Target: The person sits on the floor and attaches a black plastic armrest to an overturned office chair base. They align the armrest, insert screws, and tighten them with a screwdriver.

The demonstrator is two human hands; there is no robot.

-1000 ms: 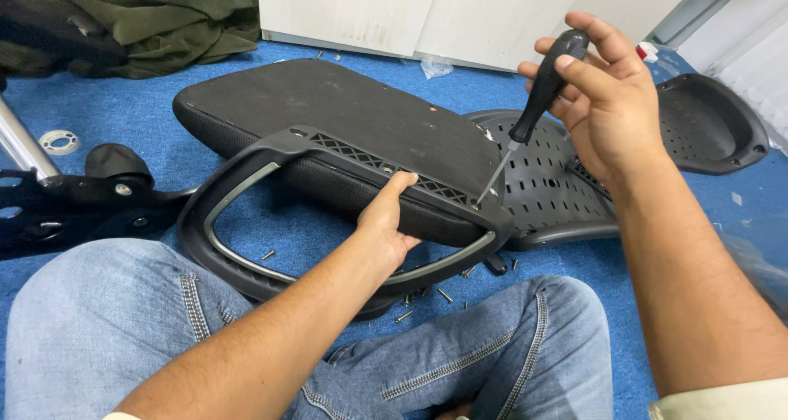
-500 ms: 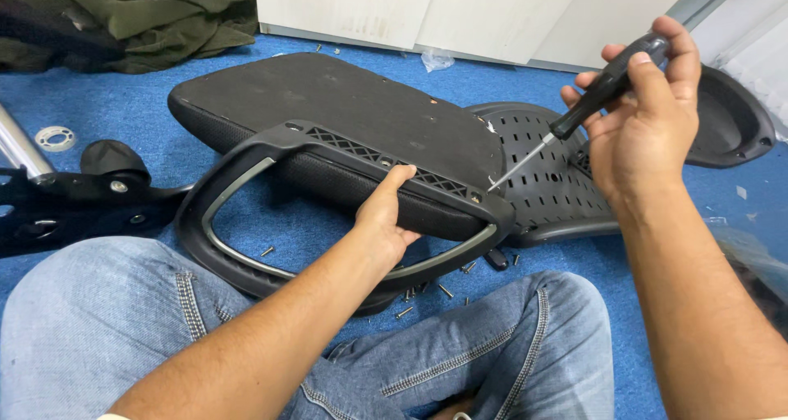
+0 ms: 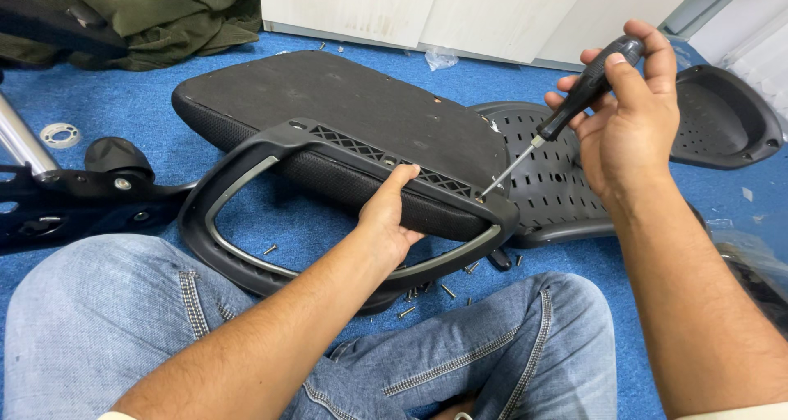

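My left hand [image 3: 390,215] grips the edge of a black office chair seat [image 3: 345,116] and the black loop-shaped armrest frame [image 3: 246,161] pressed against it. My right hand [image 3: 628,120] holds a black-handled screwdriver [image 3: 574,104] tilted down to the left. Its metal tip rests at the right end of the armrest frame, where the frame meets the seat. Several loose screws [image 3: 423,293] lie on the blue carpet between my knees.
A perforated black plastic chair panel [image 3: 558,182] lies behind the seat, another black shell [image 3: 722,120] at far right. The chair's wheeled base [image 3: 82,194] and chrome column [image 3: 20,141] are at left. A green garment [image 3: 148,13] and white cabinet [image 3: 427,9] lie beyond.
My right hand moved the screwdriver to the right and tilted it lower, with the tip staying near the armrest's right end. My left hand kept its grip.
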